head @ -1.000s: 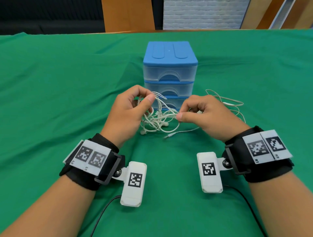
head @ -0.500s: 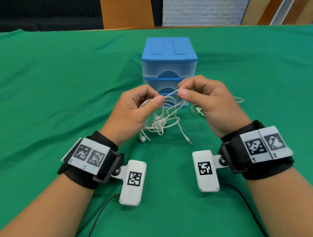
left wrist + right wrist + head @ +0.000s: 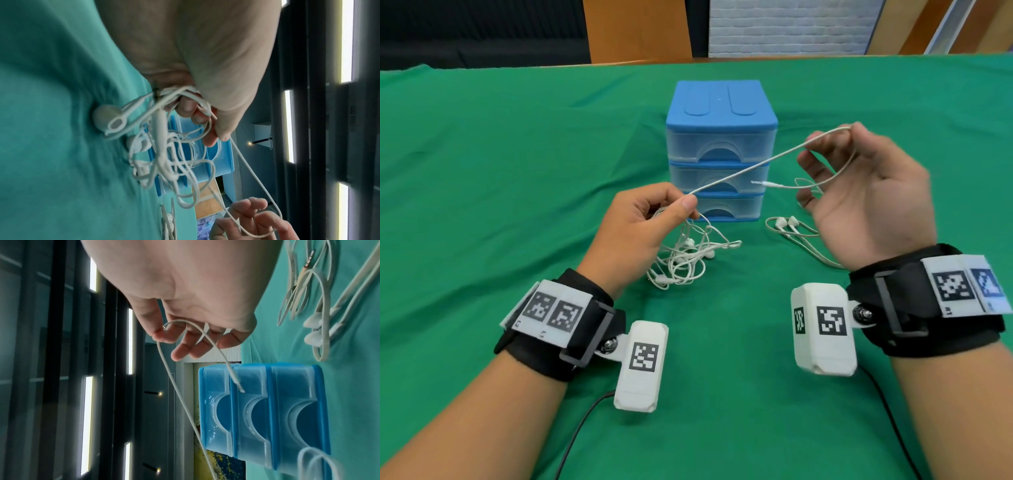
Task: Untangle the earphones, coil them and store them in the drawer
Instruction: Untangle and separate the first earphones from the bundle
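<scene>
A tangle of white earphones (image 3: 685, 260) (image 3: 164, 154) hangs from my left hand (image 3: 681, 205) (image 3: 216, 129) down onto the green cloth. The left thumb and fingers pinch its cable. From that pinch one strand runs taut up and to the right to my right hand (image 3: 839, 137) (image 3: 176, 334). The right hand is raised in front of the blue three-drawer unit (image 3: 719, 150) (image 3: 267, 410). It holds the strand looped over its fingertips, and the plug end (image 3: 758, 183) (image 3: 239, 387) dangles free. All three drawers are closed.
A second set of white earphones (image 3: 791, 229) (image 3: 320, 321) lies loose on the cloth, right of the drawer unit and under my right hand. The green tablecloth (image 3: 517, 171) covers the whole table. Black wrist-camera cables trail toward the near edge.
My right hand has risen and moved right, drawing a long strand with the plug out of the tangle. The left hand keeps its pinch, and the tangle hangs lower onto the cloth.
</scene>
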`<action>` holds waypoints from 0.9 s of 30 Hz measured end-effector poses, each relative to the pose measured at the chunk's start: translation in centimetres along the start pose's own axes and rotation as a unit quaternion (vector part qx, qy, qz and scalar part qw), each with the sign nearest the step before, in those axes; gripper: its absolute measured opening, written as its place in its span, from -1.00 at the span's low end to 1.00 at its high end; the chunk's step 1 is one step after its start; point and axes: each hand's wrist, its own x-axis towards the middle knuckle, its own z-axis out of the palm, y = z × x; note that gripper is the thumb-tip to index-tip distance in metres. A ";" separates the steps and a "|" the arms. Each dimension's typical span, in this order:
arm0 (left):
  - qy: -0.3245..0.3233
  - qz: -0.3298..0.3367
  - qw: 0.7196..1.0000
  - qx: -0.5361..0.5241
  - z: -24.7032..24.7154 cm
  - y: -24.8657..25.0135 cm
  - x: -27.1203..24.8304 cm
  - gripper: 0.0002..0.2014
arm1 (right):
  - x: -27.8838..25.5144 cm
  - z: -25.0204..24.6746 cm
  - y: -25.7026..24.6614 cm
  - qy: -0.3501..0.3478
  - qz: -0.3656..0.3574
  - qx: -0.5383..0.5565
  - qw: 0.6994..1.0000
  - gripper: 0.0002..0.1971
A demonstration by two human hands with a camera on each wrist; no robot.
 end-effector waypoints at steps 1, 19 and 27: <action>0.005 -0.005 1.000 -0.007 -0.1 -0.1 0.0 -0.76 | 0.0 -0.1 0.0 0.009 -0.003 0.000 1.000 -0.75; -0.012 -0.040 0.996 -0.076 -0.1 0.1 -0.2 -0.82 | -0.4 1.5 1.9 -0.045 -0.099 -0.330 0.938 -0.76; -0.070 -0.024 0.996 -0.057 0.1 0.6 -0.4 -0.80 | -0.6 2.0 3.2 -0.152 -0.117 -0.455 0.869 -0.95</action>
